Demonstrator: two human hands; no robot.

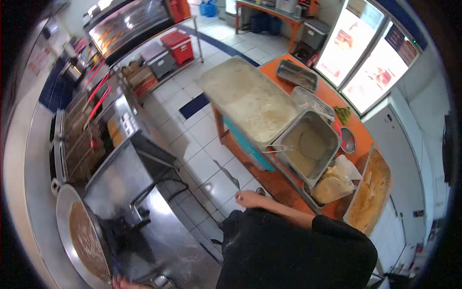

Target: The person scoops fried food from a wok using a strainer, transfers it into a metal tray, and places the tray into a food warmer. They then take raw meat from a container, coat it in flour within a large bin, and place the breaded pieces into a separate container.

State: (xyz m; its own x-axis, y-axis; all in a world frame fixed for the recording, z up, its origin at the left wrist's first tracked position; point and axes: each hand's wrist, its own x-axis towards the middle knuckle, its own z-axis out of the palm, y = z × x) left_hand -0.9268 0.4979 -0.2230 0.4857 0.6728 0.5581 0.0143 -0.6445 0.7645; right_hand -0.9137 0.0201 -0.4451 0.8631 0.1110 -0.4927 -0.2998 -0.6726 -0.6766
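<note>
My left hand [126, 283] shows only in part at the bottom edge, blurred, beside the rim of a large metal wok [67, 231]. Brownish liquid with a pale, streaked surface [87, 236] fills the wok. What the left fingers do cannot be made out. My right hand [248, 198] hangs in front of my black shirt, over the tiled floor, its fingers loosely curled in with nothing visible in them. Closest to that arm is the orange table, with a deep steel pan [334, 140] of cloudy liquid and a plastic bag [332, 188] of pale food.
A steel counter [159, 241] with a black hose runs along my left, fryer baskets with red handles [99, 101] beyond it. Right of the aisle stand a floury tray [245, 96] and a crumb-filled tray [368, 192]. Lit fridges [365, 48] stand behind.
</note>
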